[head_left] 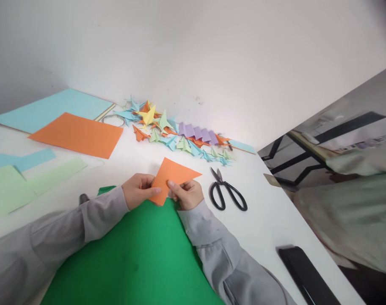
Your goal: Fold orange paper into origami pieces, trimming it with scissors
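A folded piece of orange paper (pixel 175 173) is held up between both hands, over the near edge of the white table. My left hand (pixel 139 189) pinches its lower left side, thumb on top. My right hand (pixel 189 195) grips its lower right part, the thumb pressed on the face and the other fingers behind. The paper comes to a point at the right. To the right of my right hand, black-handled scissors (pixel 223 186) lie with blades slightly apart, tips pointing away. A green cloth (pixel 136 254) shows below my hands.
Small folded paper shapes (pixel 148 115) in several colours lie along the wall. At left are an orange sheet (pixel 80 134), a blue sheet (pixel 53 108) and green paper pieces (pixel 13 188). A black case (pixel 307 275) is at lower right. Someone in pale clothing (pixel 354 212) is beyond the table's right edge.
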Motion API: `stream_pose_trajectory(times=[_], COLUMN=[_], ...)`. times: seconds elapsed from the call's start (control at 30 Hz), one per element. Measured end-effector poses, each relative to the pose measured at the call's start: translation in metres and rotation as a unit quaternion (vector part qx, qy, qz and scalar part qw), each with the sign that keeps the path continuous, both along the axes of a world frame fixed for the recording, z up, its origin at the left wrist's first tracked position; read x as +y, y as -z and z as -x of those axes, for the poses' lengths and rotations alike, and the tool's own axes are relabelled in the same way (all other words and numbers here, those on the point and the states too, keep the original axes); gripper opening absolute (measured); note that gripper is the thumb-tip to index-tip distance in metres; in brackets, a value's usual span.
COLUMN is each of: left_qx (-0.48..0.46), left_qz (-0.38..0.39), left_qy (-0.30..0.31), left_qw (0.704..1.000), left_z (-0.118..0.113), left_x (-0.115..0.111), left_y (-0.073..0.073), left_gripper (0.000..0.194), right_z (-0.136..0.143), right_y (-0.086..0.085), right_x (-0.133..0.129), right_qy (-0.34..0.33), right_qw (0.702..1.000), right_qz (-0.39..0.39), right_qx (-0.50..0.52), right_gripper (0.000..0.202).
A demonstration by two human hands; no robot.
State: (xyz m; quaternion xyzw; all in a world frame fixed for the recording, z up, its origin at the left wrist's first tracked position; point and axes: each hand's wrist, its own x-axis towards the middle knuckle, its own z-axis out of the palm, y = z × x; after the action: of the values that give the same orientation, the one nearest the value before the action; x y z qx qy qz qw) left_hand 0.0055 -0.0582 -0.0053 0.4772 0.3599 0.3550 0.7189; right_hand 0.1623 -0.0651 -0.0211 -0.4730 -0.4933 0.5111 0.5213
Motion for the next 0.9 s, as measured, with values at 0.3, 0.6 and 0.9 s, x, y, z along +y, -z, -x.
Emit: stream_pose_trajectory(times=[0.3, 0.6, 0.9], left_qx=[0.013, -0.026, -0.01], left_qz=[-0.02, 0.028, 0.035], left_qy=[0.033, 0.052, 0.004], left_qw=[0.999, 0.998, 0.999], left_z=[0.008, 0.01, 0.003], left_x=[0.002, 0.002, 0.002], left_y=[-0.002, -0.009, -0.01], left_gripper=[0.015, 0.011, 0.023], right_z=[-0.008, -0.014, -0.012], right_y=[-0.004, -0.003, -0.005], right_x=[0.01, 0.018, 0.023], right_qy=[0.03, 0.016, 0.049], right_qw=[0.973, 0.958, 0.931], right_qz=[0.107, 0.123, 0.15], right_qx=[0.203, 0.26, 0.33], right_gripper=[0.036, 0.042, 0.041])
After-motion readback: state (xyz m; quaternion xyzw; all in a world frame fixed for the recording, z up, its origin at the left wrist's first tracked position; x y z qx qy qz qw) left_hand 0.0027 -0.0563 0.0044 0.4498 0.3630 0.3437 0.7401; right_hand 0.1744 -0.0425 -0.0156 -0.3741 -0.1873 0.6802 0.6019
